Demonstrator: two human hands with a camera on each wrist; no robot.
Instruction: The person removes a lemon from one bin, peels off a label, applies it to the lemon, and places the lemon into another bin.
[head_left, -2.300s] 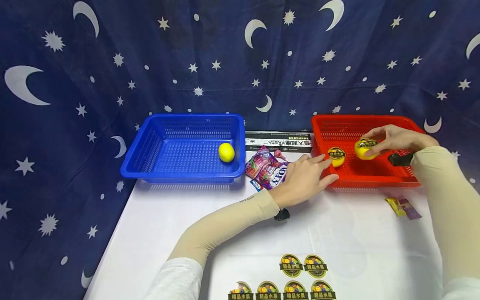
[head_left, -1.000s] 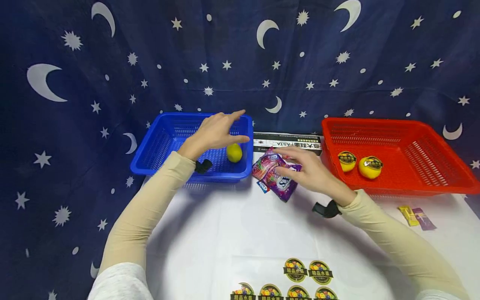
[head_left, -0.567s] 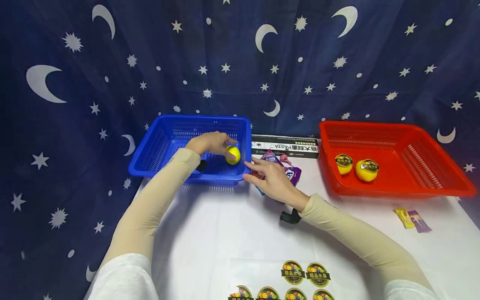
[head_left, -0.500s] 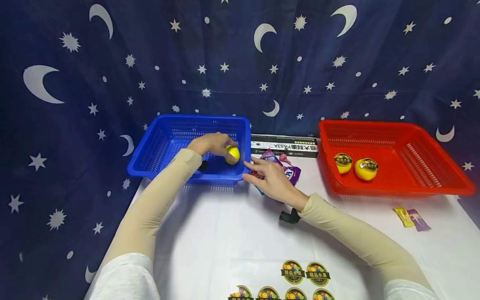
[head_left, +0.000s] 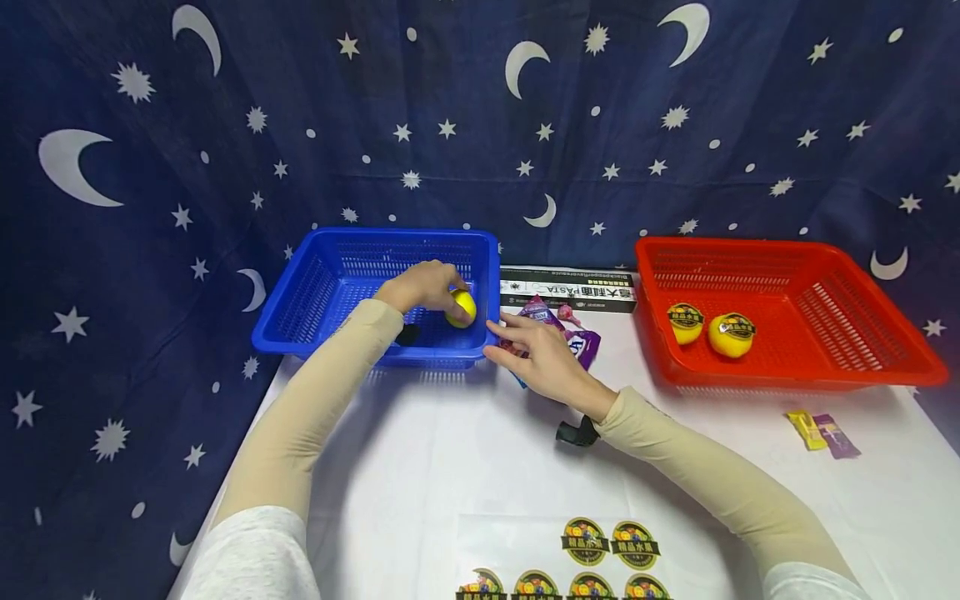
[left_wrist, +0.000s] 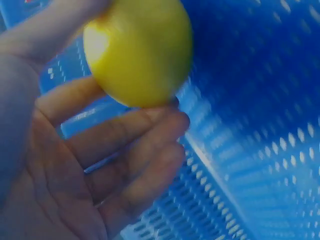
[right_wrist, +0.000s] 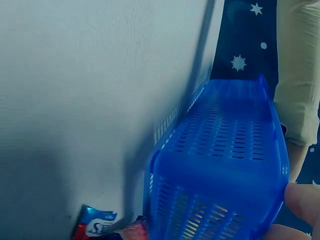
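Best handled by keeping the thumb and fingertips firmly round the lemon (head_left: pixel 462 307) and lifting it straight up past the wall of the blue basket (head_left: pixel 315 283), with the other hand steadying the corner so the basket does not slide (judgement only). Left hand (head_left: pixel 422 287): fingers curled, gripping the lemon, which sits just above the basket floor near the right wall. Right hand (head_left: pixel 542 358): fingers relaxed and mostly straight, tips touching the basket's near right corner, palm over the purple candy bag (head_left: pixel 581 343); it holds nothing.
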